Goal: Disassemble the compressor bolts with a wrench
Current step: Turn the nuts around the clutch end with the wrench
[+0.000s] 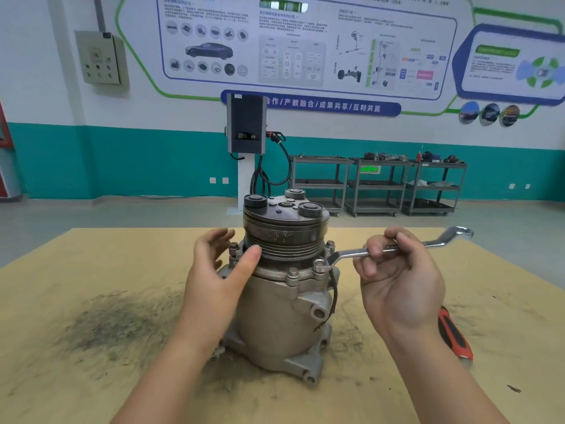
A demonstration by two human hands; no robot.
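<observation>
Workshop, yellow board tabletop (91, 255) with a grey smear. Right hand (400, 280): fingers curled round the ring spanner (394, 250), its ring seated on a flange bolt (320, 265). Left hand (220, 264): fingers straight, spread, thumb touching the pulley (286, 240). Compressor (281, 313) upright mid-table; orange-handled tool (455, 336) near the right edge.

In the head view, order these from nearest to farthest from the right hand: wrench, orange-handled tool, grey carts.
1. wrench: held in the right hand.
2. orange-handled tool: on the table, by the right wrist.
3. grey carts: far back, along the wall.
</observation>
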